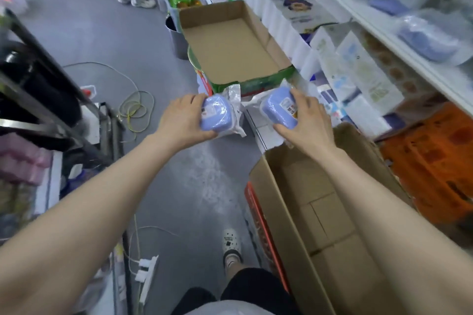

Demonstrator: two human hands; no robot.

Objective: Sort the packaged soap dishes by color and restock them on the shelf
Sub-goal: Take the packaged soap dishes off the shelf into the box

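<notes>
1. Using the big cardboard box (320, 212) at lower right as my anchor. It's open, with bare cardboard inside as far as I can see.
2. My left hand (183, 121) is out over the floor, up and left of that box, fingers curled round a blue soap dish (216, 116) in a clear plastic bag. Thumb is under it, fingers over the top.
3. My right hand (305, 121) is just above the box's far edge, gripping a second blue soap dish (280, 107), also bagged, with a sticker label facing me. Thumb is on the near side, fingers wrapped over the far side.
4. The two dishes sit side by side, close but not touching.
5. Beyond the box, past both hands, there's a flat cardboard tray (230, 46).
6. Right of the box runs the white shelf (384, 33), and more bagged blue dishes (427, 41) lie on it, blurry though.
7. An orange crate (435, 161) sits just right of the box, under the shelf.
</notes>
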